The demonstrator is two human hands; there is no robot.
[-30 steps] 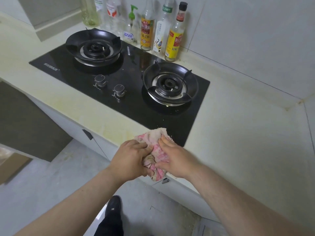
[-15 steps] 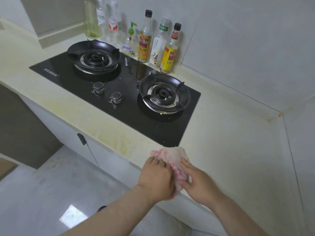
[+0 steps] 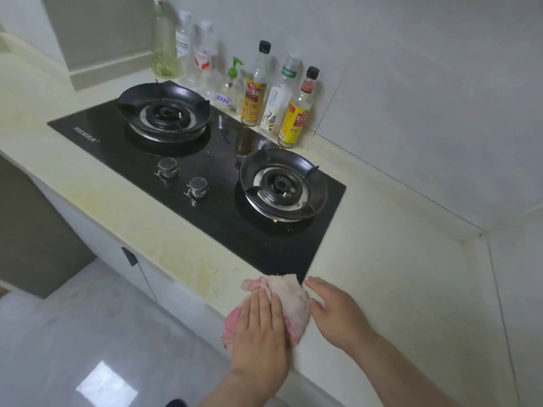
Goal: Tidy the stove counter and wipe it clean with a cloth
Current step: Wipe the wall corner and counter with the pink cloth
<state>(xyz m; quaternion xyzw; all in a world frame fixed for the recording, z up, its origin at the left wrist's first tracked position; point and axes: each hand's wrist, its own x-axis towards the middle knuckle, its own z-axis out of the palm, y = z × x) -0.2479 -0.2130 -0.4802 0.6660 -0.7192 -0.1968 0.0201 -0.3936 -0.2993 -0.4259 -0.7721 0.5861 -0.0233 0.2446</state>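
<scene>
A pink and white cloth point(image 3: 291, 301) lies bunched on the pale counter point(image 3: 396, 283) at its front edge, just below the near right corner of the black glass stove point(image 3: 223, 177). My left hand point(image 3: 260, 333) lies flat on the cloth with straight fingers, pressing it down. My right hand point(image 3: 335, 309) rests beside the cloth on its right, fingers relaxed and touching the cloth's edge. The stove has two burners point(image 3: 164, 113) point(image 3: 282, 185) and two knobs point(image 3: 182, 176).
Several bottles point(image 3: 255, 89) stand in a row along the tiled wall behind the stove. Yellowish stains mark the counter front point(image 3: 147, 218). White cabinet doors point(image 3: 129, 257) hang below, with grey floor point(image 3: 73, 333) to the left.
Both hands held the cloth bunched between them off the counter's edge. They moved it right onto the counter, and now the left hand lies flat on it while the right has let go.
</scene>
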